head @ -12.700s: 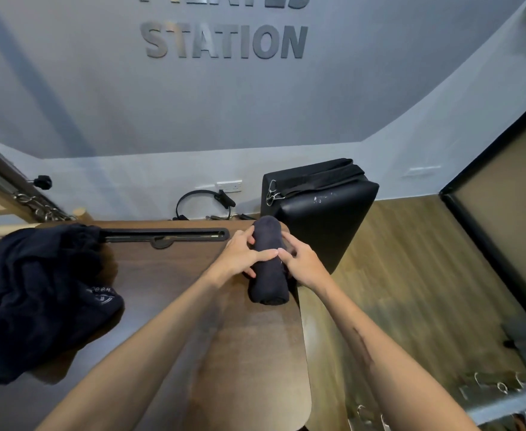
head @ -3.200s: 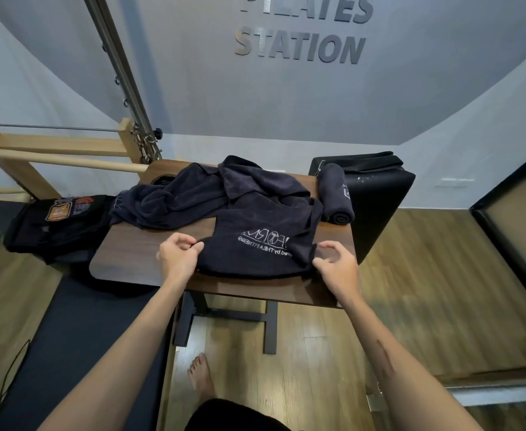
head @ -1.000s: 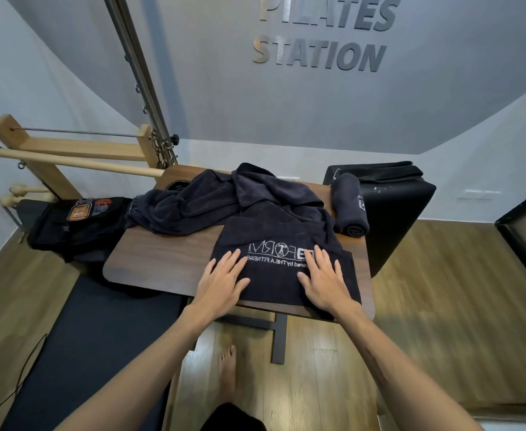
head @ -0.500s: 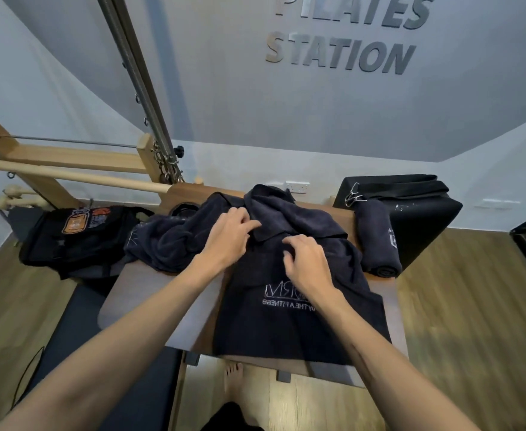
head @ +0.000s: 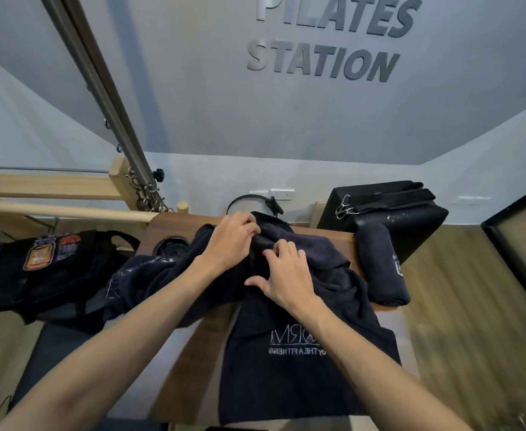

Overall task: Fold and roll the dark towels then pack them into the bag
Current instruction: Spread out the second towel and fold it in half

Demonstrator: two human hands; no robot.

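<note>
Both hands on the towel heap

Left hand [head: 232, 241] and right hand [head: 286, 276] each grip bunched cloth of a flat towel [head: 305, 353] on the bench [head: 174, 368]; one roll [head: 381, 265] right, one bag [head: 47, 272] left.

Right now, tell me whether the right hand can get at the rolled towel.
Probably yes. The rolled towel lies uncovered at the table's right edge, just beside the right hand, with only flat towel cloth between them. That hand would first have to let go of the towel.
</note>
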